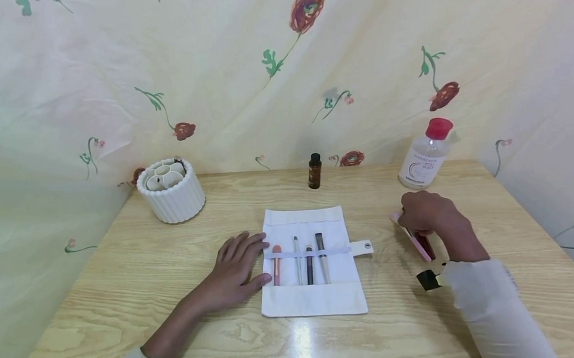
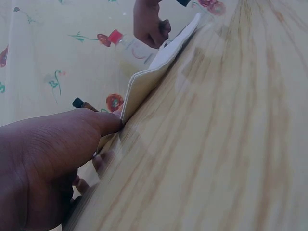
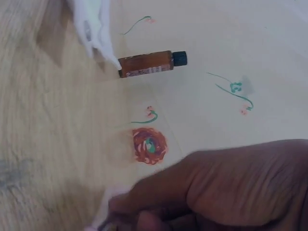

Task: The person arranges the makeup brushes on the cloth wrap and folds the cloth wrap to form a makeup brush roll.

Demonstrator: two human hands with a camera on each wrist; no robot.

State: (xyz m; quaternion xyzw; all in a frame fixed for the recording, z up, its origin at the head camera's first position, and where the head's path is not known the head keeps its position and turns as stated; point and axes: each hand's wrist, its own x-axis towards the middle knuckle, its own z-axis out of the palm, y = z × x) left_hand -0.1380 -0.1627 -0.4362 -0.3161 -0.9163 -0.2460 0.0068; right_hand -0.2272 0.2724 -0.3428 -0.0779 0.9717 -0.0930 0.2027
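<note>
A white fabric brush roll (image 1: 314, 303) lies unfolded on the table, with several makeup brushes (image 1: 309, 265) tucked under its elastic band. Along its left edge rests my left hand (image 1: 237, 275), fingers extended and the thumb touching the border. The left wrist view shows that thumb (image 2: 108, 122) against the roll's slightly raised edge (image 2: 144, 79). To the right of the roll, my right hand (image 1: 430, 214) grips a slim pink object (image 1: 421, 246) with a dark red side. Its kind is unclear, since the hand hides its upper part.
A small brown bottle (image 1: 314, 175) with a black cap stands behind the roll. At the back right is a clear bottle (image 1: 421, 163) with a red cap. A ribbed white divided holder (image 1: 177, 201) sits at the back left. Floral cloth (image 1: 224, 64) hangs behind the wooden table (image 1: 143, 269).
</note>
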